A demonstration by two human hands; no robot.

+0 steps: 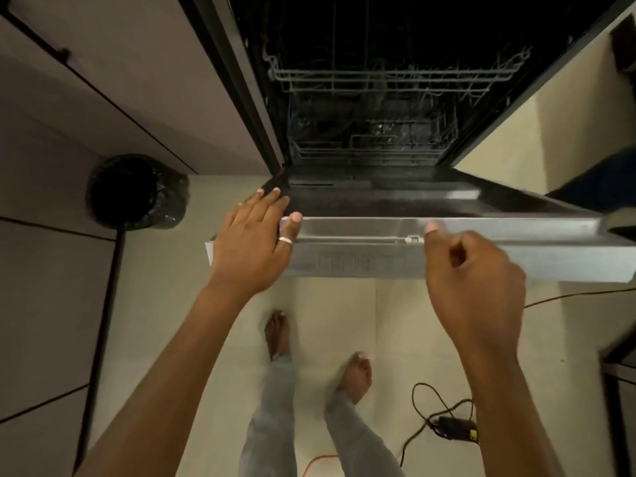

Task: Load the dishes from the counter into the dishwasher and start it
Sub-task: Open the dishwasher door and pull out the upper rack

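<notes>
The dishwasher stood open under the counter. Its door was partway down, so this looked like the opening step, with loading not yet begun. The upper rack and lower rack seemed bare in the dark, and no dishes were in view. The left hand lay flat on the door's left corner, fingers straight, grasping nothing. The right hand hovered at the top edge, loosely curled and blurred; whether it gripped could not be told. Next, the door probably needed lowering fully and a rack pulling out.
</notes>
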